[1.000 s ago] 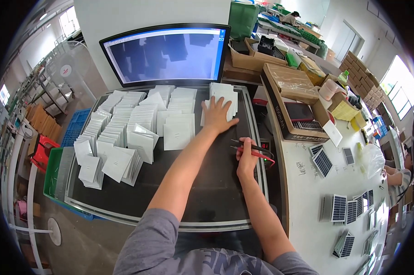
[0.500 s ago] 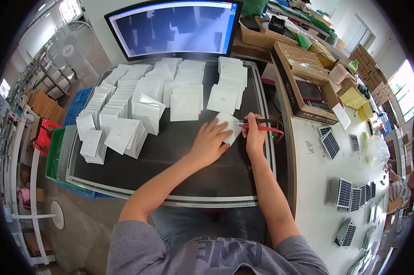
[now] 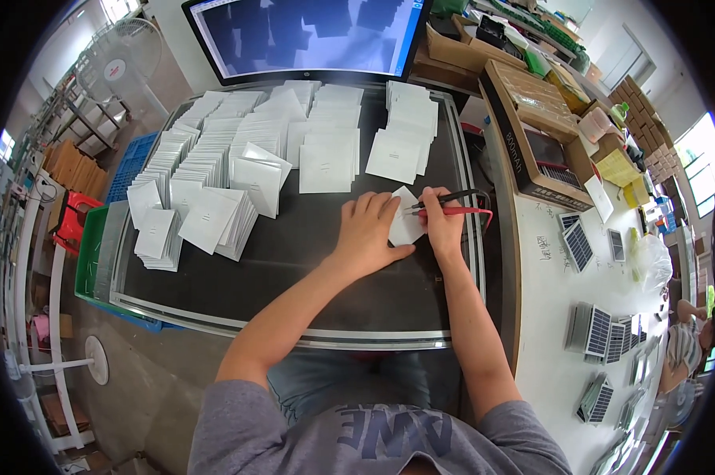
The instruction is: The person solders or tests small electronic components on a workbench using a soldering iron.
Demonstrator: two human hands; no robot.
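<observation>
A small white square panel point(image 3: 406, 225) lies turned at an angle on the dark tabletop point(image 3: 334, 297). My left hand point(image 3: 368, 235) rests flat along its left side, thumb and fingers spread, the fingertips at its edge. In my right hand point(image 3: 443, 222) is a pair of test probes point(image 3: 455, 210), one red and one black, pinched together. Their tips point left onto the panel's face, though whether they touch it is too small to tell. Beyond my hands, white panels point(image 3: 326, 168) stand in overlapping rows, with another column of panels point(image 3: 395, 154) at the right.
A monitor point(image 3: 310, 39) stands behind the rows. To the right, a white side table point(image 3: 543, 317) bears small solar panels point(image 3: 597, 331) and an open cardboard box point(image 3: 532, 150). A green bin point(image 3: 90, 253) and a fan point(image 3: 118, 67) are at the left.
My left hand has slid back toward the panel's left edge, uncovering more of its face. The probes stay in my right hand over the panel. The whole view has shifted slightly.
</observation>
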